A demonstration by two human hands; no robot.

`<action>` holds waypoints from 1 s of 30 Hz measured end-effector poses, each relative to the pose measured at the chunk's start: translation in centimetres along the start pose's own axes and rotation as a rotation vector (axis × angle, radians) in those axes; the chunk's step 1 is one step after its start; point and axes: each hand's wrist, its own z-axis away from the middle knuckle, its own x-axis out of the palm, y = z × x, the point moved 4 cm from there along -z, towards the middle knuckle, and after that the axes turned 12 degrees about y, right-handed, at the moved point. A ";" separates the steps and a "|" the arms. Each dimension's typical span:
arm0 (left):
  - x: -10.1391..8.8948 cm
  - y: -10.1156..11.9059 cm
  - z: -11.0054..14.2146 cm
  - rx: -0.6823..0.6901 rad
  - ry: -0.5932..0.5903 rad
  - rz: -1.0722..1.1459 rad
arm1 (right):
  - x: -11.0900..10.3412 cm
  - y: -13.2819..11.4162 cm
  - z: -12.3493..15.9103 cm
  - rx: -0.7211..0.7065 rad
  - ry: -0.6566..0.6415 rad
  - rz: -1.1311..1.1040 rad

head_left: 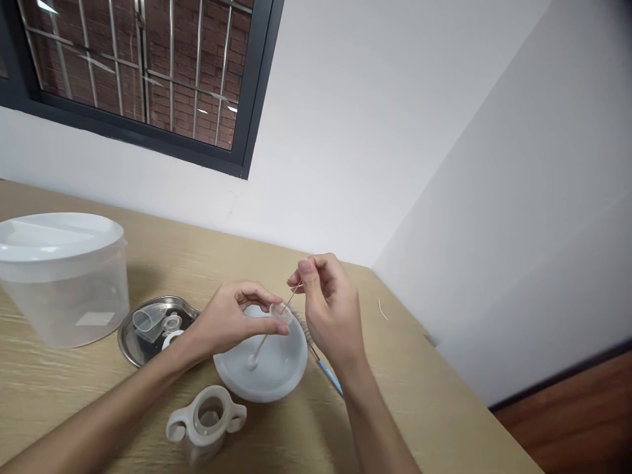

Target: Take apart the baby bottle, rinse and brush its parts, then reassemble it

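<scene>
My left hand [232, 322] pinches a small clear plastic piece [280, 311] between thumb and fingers, above a white round lid or bowl [291, 368]. My right hand [330, 309] is closed in a pinch on the top of a thin straw brush [269, 336]. The brush runs down through the clear piece, and its white tip hangs just over the bowl. Both hands are close together over the bowl at the table's middle.
A metal dish [135, 345] left of the bowl holds a clear funnel-like part and small rings. A large lidded translucent container [62, 276] stands far left. A two-handled cup collar [207, 418] sits in front. A blue-handled brush [326, 372] lies right of the bowl. The wooden table's [419, 395] edge runs along the right.
</scene>
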 end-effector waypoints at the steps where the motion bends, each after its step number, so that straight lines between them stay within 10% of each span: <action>1: 0.1 -0.2 0.0 -0.015 0.007 0.032 | 0.1 0.1 0.0 0.015 -0.018 -0.008; 30: 1.3 -0.8 0.4 -0.273 0.139 0.401 | 1.5 0.9 0.4 0.236 -0.121 -0.187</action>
